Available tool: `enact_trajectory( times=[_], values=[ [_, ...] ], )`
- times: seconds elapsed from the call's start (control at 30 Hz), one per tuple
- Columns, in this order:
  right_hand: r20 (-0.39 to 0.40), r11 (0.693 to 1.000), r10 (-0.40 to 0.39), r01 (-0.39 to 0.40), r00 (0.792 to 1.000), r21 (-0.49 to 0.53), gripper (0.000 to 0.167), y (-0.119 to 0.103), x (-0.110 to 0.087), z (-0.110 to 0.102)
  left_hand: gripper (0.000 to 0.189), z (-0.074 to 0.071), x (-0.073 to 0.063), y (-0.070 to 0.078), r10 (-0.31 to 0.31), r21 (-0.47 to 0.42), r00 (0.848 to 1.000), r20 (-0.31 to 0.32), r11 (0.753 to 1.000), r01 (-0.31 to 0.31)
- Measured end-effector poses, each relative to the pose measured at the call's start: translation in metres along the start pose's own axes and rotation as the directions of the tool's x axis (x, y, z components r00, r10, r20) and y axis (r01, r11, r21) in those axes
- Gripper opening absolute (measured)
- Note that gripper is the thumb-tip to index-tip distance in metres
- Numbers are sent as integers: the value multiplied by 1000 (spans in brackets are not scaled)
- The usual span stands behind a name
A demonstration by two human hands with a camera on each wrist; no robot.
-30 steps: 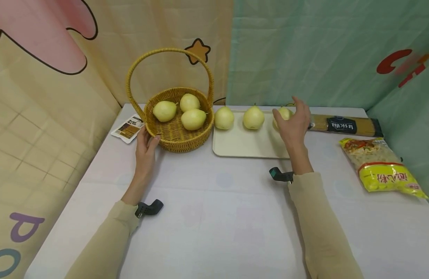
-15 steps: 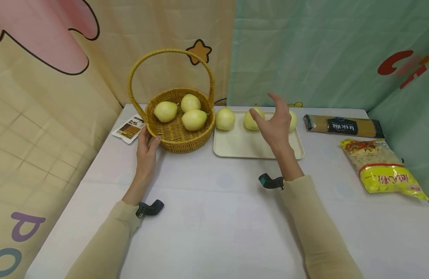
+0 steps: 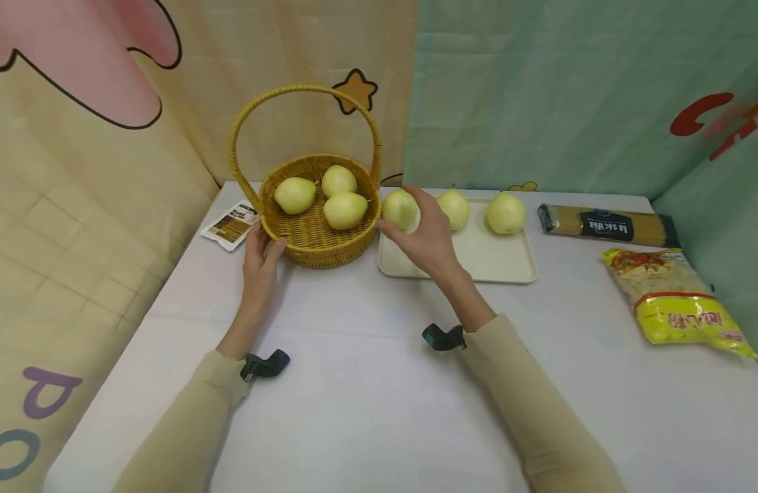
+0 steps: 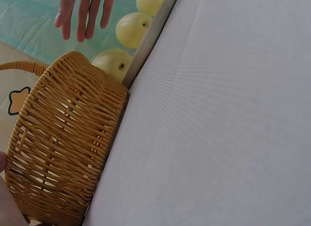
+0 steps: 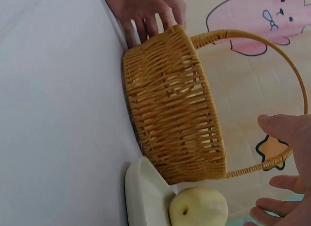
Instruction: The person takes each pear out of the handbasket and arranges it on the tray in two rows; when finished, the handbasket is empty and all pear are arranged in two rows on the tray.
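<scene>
A wicker basket (image 3: 324,257) with a tall looped handle stands at the back left; three yellow-green pears (image 3: 345,210) lie inside. My left hand (image 3: 259,270) holds its near left side, thumb at the rim and fingers against the outer wall. To the basket's right, a cream tray (image 3: 496,263) bears three more pears in a row. Over the tray's left end, my right hand (image 3: 429,236) is spread with nothing in it, thumb and fingers apart around the leftmost pear (image 3: 399,209) in the head view. The right wrist view shows this hand (image 5: 291,177) above that pear (image 5: 199,207).
A small printed sachet (image 3: 231,226) lies left of the basket, near the left hand. On the right are a pack of spaghetti (image 3: 607,224) and a yellow-printed food bag (image 3: 677,301). Curtains hang right behind the table's back edge.
My right hand has moved left along the tray, from the rightmost pear past the middle one to the leftmost. The left hand stays on the basket, and the pears remain in place.
</scene>
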State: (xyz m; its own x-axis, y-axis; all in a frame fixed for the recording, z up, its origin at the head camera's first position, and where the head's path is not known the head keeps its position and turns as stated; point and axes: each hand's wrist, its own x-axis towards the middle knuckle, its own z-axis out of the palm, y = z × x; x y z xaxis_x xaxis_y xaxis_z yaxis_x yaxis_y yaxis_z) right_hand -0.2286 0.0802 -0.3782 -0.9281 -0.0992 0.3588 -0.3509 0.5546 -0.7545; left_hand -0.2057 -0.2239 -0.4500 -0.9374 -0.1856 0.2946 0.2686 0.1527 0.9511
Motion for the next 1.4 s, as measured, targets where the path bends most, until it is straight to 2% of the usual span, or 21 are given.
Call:
enact_trajectory(
  times=[0.3, 0.43, 0.53, 0.8, 1.03, 1.17, 1.4],
  values=[
    [64, 997, -22, 17, 998, 72, 80, -33, 20, 44, 61, 1, 1, -4, 27, -9, 1000, -8, 1000, -27],
    [97, 997, 26, -33, 995, 67, 80, -48, 27, 57, 61, 0, 1, -3, 27, -1, 1000, -3, 1000, -27],
    [137, 997, 81, -82, 987, 2, 81, -58, 33, 62, 62, 1, 2, -2, 31, -6, 1000, 4, 1000, -31],
    [193, 972, 154, -114, 969, -204, 82, -67, 48, 73, 65, 1, 0, -2, 14, -21, 1000, 9, 1000, -14],
    [208, 945, 155, -83, 966, -318, 74, -71, 54, 86, 63, -1, -1, -1, 12, -6, 1000, -4, 1000, -12],
    [186, 933, 156, -83, 970, -349, 72, -69, 52, 96, 63, -1, -2, -2, 4, -2, 1000, -10, 1000, -4],
    [104, 909, 185, -130, 977, -395, 69, -65, 51, 107, 64, 0, -1, -4, 8, -14, 1000, -6, 1000, -9]
  ],
)
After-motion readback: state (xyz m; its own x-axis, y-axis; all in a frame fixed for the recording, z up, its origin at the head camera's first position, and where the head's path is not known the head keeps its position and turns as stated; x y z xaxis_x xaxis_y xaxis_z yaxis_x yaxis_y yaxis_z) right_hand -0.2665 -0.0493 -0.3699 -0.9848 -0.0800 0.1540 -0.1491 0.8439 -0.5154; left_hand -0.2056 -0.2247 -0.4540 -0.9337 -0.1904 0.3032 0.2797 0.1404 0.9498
